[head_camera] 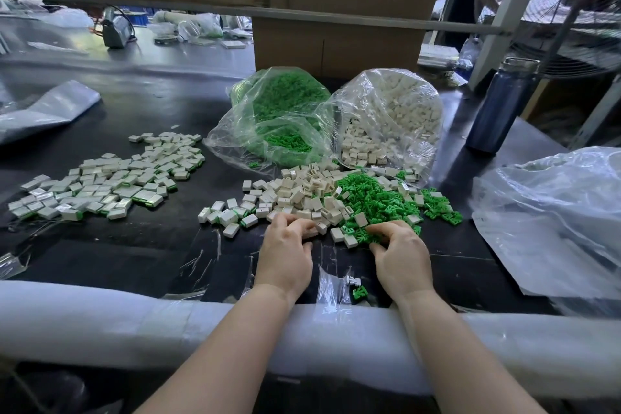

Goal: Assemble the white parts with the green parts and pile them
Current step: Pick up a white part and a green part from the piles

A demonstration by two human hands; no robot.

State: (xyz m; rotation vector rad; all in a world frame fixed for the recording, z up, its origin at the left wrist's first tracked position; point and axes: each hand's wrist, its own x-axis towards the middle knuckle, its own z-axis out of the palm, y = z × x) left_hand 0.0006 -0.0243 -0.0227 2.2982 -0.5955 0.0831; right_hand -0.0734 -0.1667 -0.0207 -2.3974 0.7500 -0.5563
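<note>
A heap of loose white parts point(299, 191) lies mid-table, with a heap of green parts point(379, 202) to its right. My left hand point(285, 252) rests at the near edge of the white heap, its fingers curled over a white part point(311, 232). My right hand point(400, 252) reaches into the green heap, fingertips curled among the green pieces; whether it holds one is hidden. A wide pile of assembled white-and-green pieces point(107, 181) spreads at the left. A smaller cluster of assembled pieces point(228, 215) sits left of my left hand.
Two open clear bags stand behind the heaps, one of green parts point(282, 118), one of white parts point(389, 118). A dark bottle point(500, 107) stands at the right, a crumpled plastic bag point(551, 222) beside it. Cardboard boxes point(336, 44) sit behind. A padded white edge point(100, 316) lines the table's front.
</note>
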